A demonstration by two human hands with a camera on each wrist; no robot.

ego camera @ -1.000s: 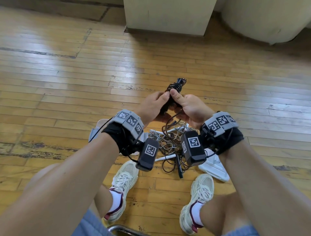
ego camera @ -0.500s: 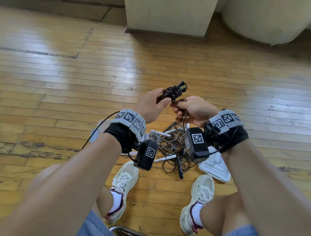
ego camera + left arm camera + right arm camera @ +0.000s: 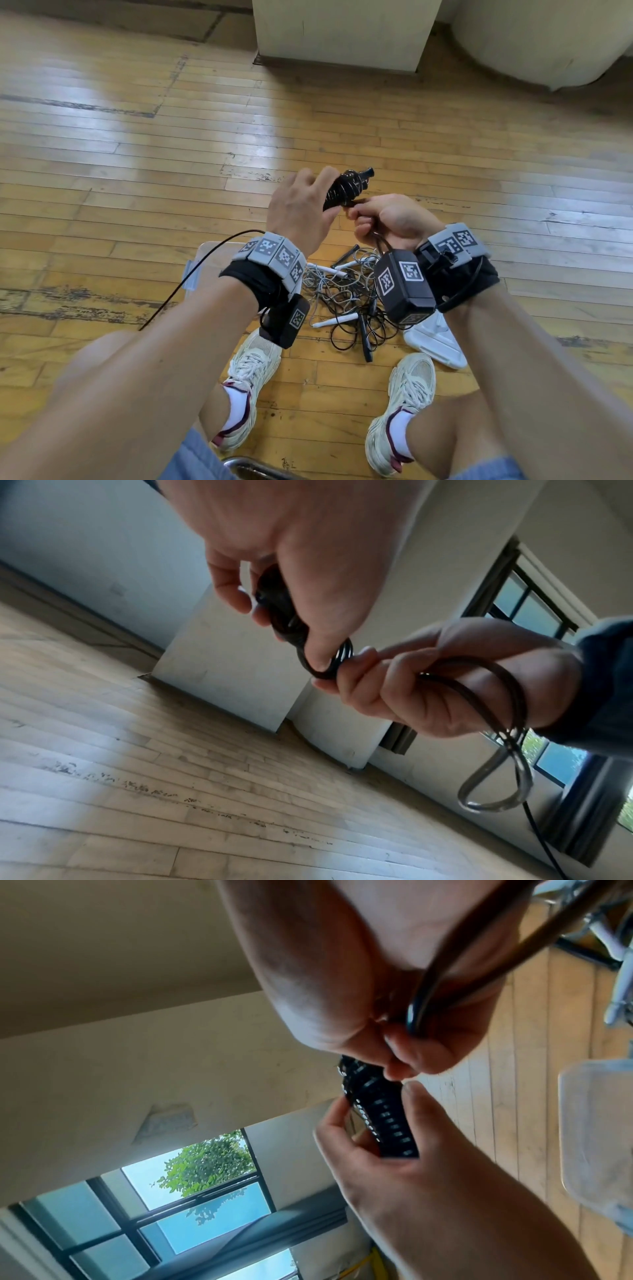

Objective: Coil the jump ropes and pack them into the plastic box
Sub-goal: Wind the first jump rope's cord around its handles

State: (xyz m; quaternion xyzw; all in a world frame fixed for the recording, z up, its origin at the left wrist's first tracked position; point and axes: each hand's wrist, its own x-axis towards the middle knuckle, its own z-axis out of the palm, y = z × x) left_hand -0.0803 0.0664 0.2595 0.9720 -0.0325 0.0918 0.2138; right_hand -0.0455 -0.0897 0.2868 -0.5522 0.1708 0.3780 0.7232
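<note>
Nearest to me, my knees and two pale sneakers [image 3: 251,387] frame the bottom of the head view, and a curved metal bar [image 3: 253,467] is cut off at the lower edge. Just past my feet the tangle of jump ropes [image 3: 346,294] lies on the wooden floor [image 3: 137,154], dark and pale cords knotted together with white and black handles sticking out; I cannot count how many ropes are in it. My wrist cameras hide part of the heap. To its left the plastic box [image 3: 205,260] shows only a clear corner behind my left forearm, so what it holds is hidden. To the right of the heap a white lid [image 3: 436,339] lies flat on the floor, half covered by my right wrist.

Above the heap, my left hand [image 3: 298,212] has its grip curled round the black coiled rope [image 3: 346,190], thumb pressed along the windings. One black end pokes out beyond my fingers. My right hand [image 3: 394,219] is right beside it, its grip pinching the rope's loose cord [image 3: 486,696] just where it meets the coil. From the left wrist view a loop of that cord hangs below my right fist, blurred, and it seems to turn clear or silvery at the bottom.

Farther off stand a pale square column [image 3: 342,34] and a rounded pale form [image 3: 548,41], both cut off at the top.
</note>
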